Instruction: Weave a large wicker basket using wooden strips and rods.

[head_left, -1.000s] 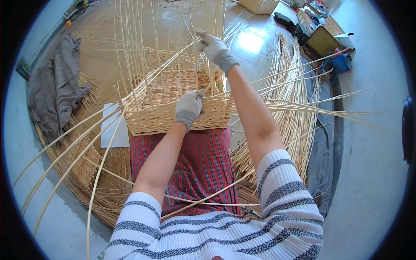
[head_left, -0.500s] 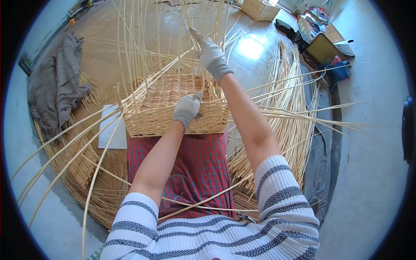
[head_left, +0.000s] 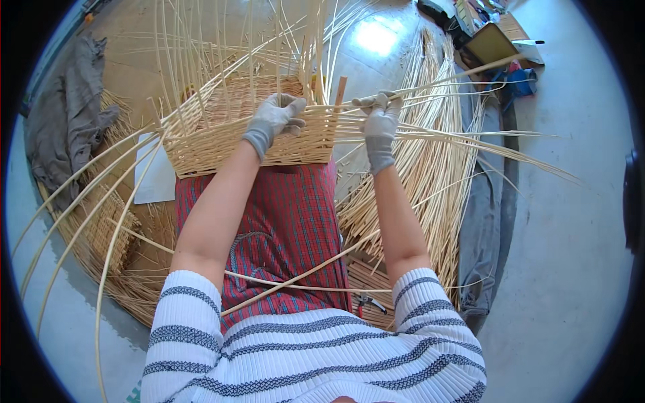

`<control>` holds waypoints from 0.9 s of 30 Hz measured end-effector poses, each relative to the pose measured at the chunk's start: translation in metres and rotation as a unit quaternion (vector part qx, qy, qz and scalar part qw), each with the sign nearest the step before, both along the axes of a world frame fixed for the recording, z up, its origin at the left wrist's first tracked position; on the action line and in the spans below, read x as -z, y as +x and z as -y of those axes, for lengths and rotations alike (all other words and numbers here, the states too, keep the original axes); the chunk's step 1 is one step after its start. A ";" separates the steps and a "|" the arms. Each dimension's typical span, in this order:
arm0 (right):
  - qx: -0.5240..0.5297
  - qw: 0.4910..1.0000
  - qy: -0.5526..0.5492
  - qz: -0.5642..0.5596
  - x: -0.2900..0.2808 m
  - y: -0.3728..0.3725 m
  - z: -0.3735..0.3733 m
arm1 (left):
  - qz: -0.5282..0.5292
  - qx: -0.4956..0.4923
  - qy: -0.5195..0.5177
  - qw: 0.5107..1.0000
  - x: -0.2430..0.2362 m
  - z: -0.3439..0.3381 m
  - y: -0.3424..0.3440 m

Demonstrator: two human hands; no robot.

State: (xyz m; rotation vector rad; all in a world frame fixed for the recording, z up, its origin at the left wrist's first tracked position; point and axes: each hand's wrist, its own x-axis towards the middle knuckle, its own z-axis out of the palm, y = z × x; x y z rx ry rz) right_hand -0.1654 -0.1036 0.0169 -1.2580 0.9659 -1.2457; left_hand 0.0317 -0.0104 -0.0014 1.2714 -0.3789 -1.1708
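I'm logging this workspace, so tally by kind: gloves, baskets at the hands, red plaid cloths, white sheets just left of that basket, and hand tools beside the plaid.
Left-hand glove and right-hand glove: 2
Basket: 1
Red plaid cloth: 1
White sheet: 1
Hand tool: 1
Total: 6

Basket [head_left: 228,146]: woven wicker, ribbed and rough, mostly matt. Rod [head_left: 497,66] in the right hand [head_left: 380,129]: smooth, wood-like. Corner peg [head_left: 340,91]: plain matt wood. Gloves on left hand [head_left: 270,121] and right: soft cloth, matt. Lap cover [head_left: 299,201]: plaid woven cloth, creased, no shine. Near sweater [head_left: 316,359]: ribbed knit. Left sheet [head_left: 153,176]: smooth, paper-like. Far-left cloth [head_left: 67,114]: matt, wrinkled. Right bundle [head_left: 423,168]: slim smooth stems, slight sheen. Near cutters [head_left: 371,303]: metal blades. Far floor [head_left: 376,38]: glossy, strong glare.
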 end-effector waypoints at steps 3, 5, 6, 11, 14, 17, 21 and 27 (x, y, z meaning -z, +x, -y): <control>0.003 0.999 -0.048 -0.012 -0.018 0.012 -0.013 | 0.122 -0.059 0.070 0.988 -0.001 0.013 -0.010; -0.019 0.996 -0.081 -0.028 -0.027 0.012 -0.028 | 0.124 -0.101 0.072 0.984 -0.001 0.018 -0.014; -0.042 0.985 -0.139 -0.092 -0.029 0.009 -0.040 | 0.134 -0.108 0.075 0.982 -0.002 0.018 -0.014; -0.099 0.971 -0.005 -0.217 -0.063 -0.024 -0.052 | 0.171 -0.149 -0.025 0.974 -0.018 -0.001 -0.017; -0.166 0.892 -0.194 -0.373 -0.084 -0.018 -0.036 | 0.676 -0.136 -0.026 0.723 -0.026 -0.013 -0.027; 0.053 0.785 -0.442 -0.430 -0.081 0.014 -0.012 | 0.808 0.065 0.100 0.577 -0.021 -0.015 -0.040; 0.015 0.689 -0.237 -0.684 -0.030 0.037 0.004 | 0.773 0.081 0.109 0.620 -0.001 -0.010 -0.034; 0.068 0.780 -0.305 -0.543 0.023 0.016 0.030 | 0.777 0.106 0.084 0.614 0.007 0.005 -0.029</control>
